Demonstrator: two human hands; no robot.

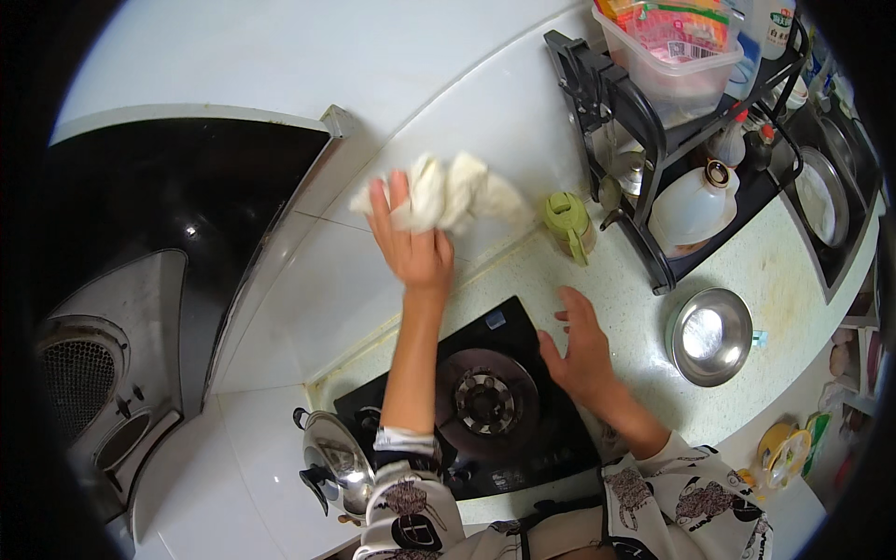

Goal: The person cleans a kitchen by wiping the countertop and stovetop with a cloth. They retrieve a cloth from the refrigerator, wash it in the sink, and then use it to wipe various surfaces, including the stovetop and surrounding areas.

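My left hand (414,245) is raised against the white tiled wall (371,178), fingers spread over a crumpled white cloth (458,192). The cloth's right end is blurred and hangs towards a green-lidded jug (568,222) on the counter. Above the right side of a black glass gas hob (518,455), my right hand (584,357) is held in the air with its fingers apart and nothing in it. A round burner (485,402) shows between my two arms. My left forearm hides part of the hob.
A range hood (182,182) juts out at the left. A lidded steel pot (339,462) stands at the hob's left. Right of the hob are a steel bowl (710,336), a black rack (647,161) with a plastic bin (672,77) and large bottle (693,206), and a sink (833,269).
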